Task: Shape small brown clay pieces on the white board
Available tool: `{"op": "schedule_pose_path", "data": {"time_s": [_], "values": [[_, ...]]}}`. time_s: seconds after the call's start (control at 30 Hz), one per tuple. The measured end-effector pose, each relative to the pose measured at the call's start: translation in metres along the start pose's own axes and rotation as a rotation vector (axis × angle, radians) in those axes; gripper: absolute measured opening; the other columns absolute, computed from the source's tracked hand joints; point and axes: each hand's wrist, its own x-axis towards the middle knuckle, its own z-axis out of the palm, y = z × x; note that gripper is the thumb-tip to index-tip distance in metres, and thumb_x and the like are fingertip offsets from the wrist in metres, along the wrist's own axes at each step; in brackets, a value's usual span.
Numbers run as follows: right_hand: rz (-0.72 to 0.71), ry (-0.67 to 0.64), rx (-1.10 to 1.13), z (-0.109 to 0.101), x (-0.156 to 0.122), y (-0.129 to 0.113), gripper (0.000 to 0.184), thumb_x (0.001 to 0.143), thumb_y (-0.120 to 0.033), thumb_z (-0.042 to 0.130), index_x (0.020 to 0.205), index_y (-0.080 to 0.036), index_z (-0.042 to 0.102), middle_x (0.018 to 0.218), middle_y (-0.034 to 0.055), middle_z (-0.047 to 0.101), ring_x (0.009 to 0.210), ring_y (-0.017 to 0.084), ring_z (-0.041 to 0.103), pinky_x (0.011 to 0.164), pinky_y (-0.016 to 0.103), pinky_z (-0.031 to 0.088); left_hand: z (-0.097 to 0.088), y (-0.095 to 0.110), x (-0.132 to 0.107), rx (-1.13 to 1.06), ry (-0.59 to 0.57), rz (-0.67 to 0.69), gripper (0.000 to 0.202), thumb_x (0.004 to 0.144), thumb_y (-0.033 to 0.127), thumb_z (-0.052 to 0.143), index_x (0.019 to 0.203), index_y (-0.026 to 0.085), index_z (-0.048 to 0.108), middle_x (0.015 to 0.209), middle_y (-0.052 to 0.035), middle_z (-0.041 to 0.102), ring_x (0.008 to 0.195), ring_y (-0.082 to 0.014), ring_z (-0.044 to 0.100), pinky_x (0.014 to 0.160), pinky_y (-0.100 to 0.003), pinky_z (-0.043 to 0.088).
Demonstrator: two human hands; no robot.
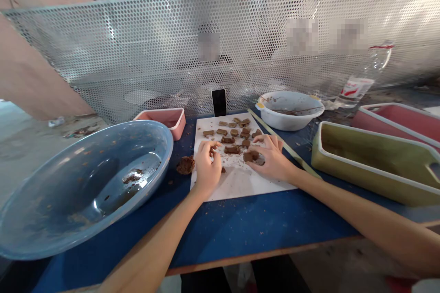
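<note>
A white board (240, 183) lies on the blue table with several small brown shaped pieces (232, 149) in rows at its far half. My left hand (207, 165) rests on the board's left side, fingers curled around a small brown piece. My right hand (273, 158) lies on the board's right side, fingers pressed on a brown lump (250, 156). A loose brown clump (186, 165) sits on the table just left of the board.
A large blue basin (82, 183) with brown residue stands at left. Behind are a pink tray (165, 118), a phone (219, 102) propped upright, a white bowl (290, 109), a thin stick (285, 146). An olive tray (371, 165), another pink tray (398, 121), a plastic bottle (360, 82) at right. Perforated metal screen behind.
</note>
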Motion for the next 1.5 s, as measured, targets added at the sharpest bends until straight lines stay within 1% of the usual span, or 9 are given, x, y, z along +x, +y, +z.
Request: {"op": "schedule_pose_path", "data": {"time_s": [0.27,0.53,0.77,0.87,1.03,1.2,1.33,1.47,1.5], "values": [[-0.055,-0.047,-0.016,0.005,0.003,-0.009,0.022,0.1,-0.049,0.08,0.113,-0.032,0.086,0.146,0.0152,0.062,0.14,0.044,0.053,0.113,0.073,0.051,0.002,-0.005,-0.001,0.026,-0.013,-0.007,0.031,0.091,0.002,0.053,0.107,0.023,0.07,0.108,-0.0073,0.076,0.093,-0.0211,0.073,0.079,-0.033,0.06],[-0.003,-0.138,-0.037,0.006,0.003,-0.007,0.024,0.102,-0.051,0.08,0.121,-0.037,0.088,0.151,0.014,0.059,0.146,0.046,0.051,0.118,0.075,0.049,0.0,0.001,0.0,0.022,-0.032,-0.007,0.031,0.091,0.001,0.053,0.105,0.023,0.07,0.106,-0.0061,0.075,0.092,-0.0207,0.072,0.079,-0.033,0.059],[-0.042,-0.15,-0.049,-0.001,0.001,-0.005,0.039,0.1,-0.058,0.082,0.132,-0.035,0.085,0.152,0.0157,0.059,0.143,0.046,0.053,0.116,0.073,0.05,-0.002,-0.001,0.002,0.032,-0.036,-0.009,0.03,0.09,0.002,0.053,0.101,0.023,0.07,0.103,-0.0054,0.074,0.089,-0.0202,0.07,0.077,-0.032,0.058],[-0.082,-0.132,-0.052,-0.006,-0.001,-0.003,0.038,0.105,-0.051,0.074,0.138,-0.035,0.082,0.152,0.0165,0.06,0.143,0.045,0.054,0.115,0.071,0.05,-0.002,-0.003,0.003,0.028,-0.045,0.002,0.03,0.091,0.002,0.052,0.101,0.023,0.07,0.104,-0.0057,0.075,0.089,-0.0201,0.071,0.077,-0.033,0.058],[-0.203,-0.107,-0.062,-0.016,-0.004,0.003,0.033,0.111,-0.039,0.064,0.136,-0.037,0.085,0.15,0.0162,0.062,0.142,0.043,0.053,0.11,0.066,0.049,-0.003,-0.003,0.002,0.065,-0.08,0.048,0.03,0.092,0.001,0.052,0.101,0.023,0.07,0.103,-0.0058,0.074,0.093,-0.0214,0.072,0.079,-0.033,0.057],[-0.336,-0.123,-0.065,-0.023,-0.004,0.008,0.037,0.112,-0.035,0.063,0.142,-0.042,0.084,0.149,0.014,0.064,0.138,0.041,0.056,0.109,0.065,0.05,-0.004,-0.002,0.0,0.087,-0.132,0.075,0.032,0.094,0.0,0.051,0.104,0.023,0.071,0.105,-0.0062,0.072,0.094,-0.0214,0.071,0.081,-0.033,0.056],[-0.328,-0.098,-0.066,-0.025,-0.005,0.011,0.034,0.112,-0.033,0.064,0.136,-0.039,0.087,0.148,0.0143,0.066,0.137,0.041,0.056,0.11,0.067,0.051,-0.002,-0.006,0.0,0.109,-0.206,0.124,0.032,0.097,0.0,0.053,0.108,0.023,0.072,0.107,-0.0066,0.073,0.103,-0.0243,0.072,0.091,-0.037,0.059],[-0.347,-0.081,-0.082,-0.024,-0.006,0.014,0.035,0.112,-0.033,0.066,0.14,-0.038,0.085,0.148,0.0152,0.065,0.135,0.041,0.057,0.109,0.066,0.052,0.005,-0.009,-0.002,0.193,-0.399,0.237,0.018,0.106,0.017,0.07,0.121,0.024,0.076,0.119,-0.0095,0.079,0.121,-0.0325,0.068,0.105,-0.049,0.057],[-0.359,-0.081,-0.091,-0.024,-0.006,0.014,0.034,0.113,-0.034,0.065,0.14,-0.038,0.085,0.149,0.0151,0.065,0.135,0.041,0.056,0.108,0.066,0.052,0.007,-0.009,-0.003,0.214,-0.451,0.244,0.021,0.106,0.024,0.076,0.127,0.025,0.076,0.124,-0.0103,0.08,0.126,-0.0344,0.067,0.108,-0.052,0.056]]}}
